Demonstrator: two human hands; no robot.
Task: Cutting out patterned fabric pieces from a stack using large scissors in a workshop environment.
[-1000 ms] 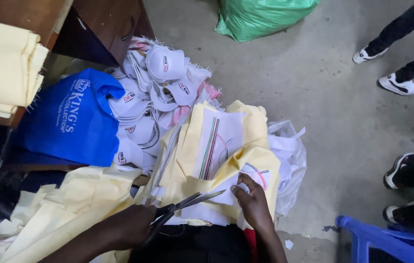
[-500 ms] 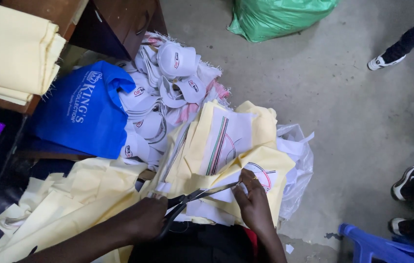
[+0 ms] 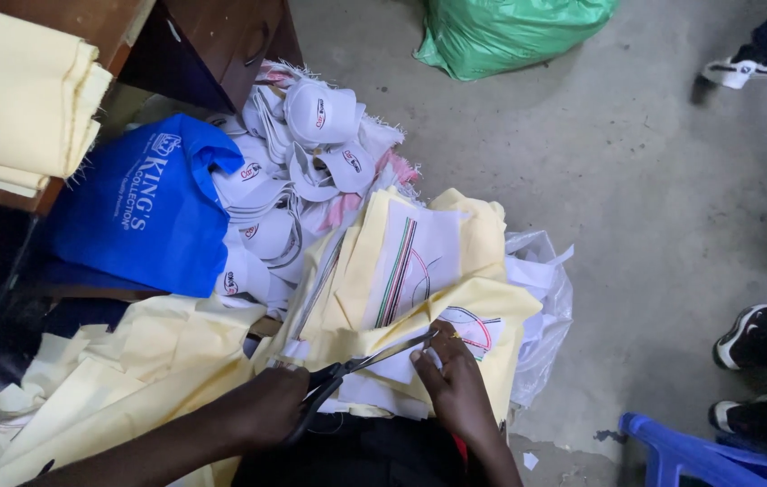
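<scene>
Scissors cutting printed fabric on lap pile

Scissors point(image 3: 361, 365) sat in the left hand point(image 3: 266, 406), fingers closed through the handles, blades parted and pointing away toward the right hand. Blade tips reached the printed white piece point(image 3: 456, 329) with a curved red and dark outline, lying on pale yellow fabric point(image 3: 483, 302). Right hand point(image 3: 456, 388) lay flat on that piece just beside the blades, fingers stretched out, pressing it down, gripping nothing.

Just beyond the right hand's fingertips lay a second white panel point(image 3: 415, 261) with striped lines, also on the yellow cloth. Clear plastic bag point(image 3: 541, 298) showed under the pile on the right hand's outer side. More yellow cloth point(image 3: 122, 361) spread under and outward from the left hand.

Farther ahead of the left hand: a heap of white caps point(image 3: 311, 162) touching a blue bag point(image 3: 145, 212). Folded yellow stack point(image 3: 18, 95) rested on a wooden desk point(image 3: 221, 36), well apart. Green sack point(image 3: 510, 32) on the concrete floor point(image 3: 636, 207), far ahead of the right hand. Blue plastic chair point(image 3: 699, 455) and other people's shoes point(image 3: 753, 329) out past the right hand.
</scene>
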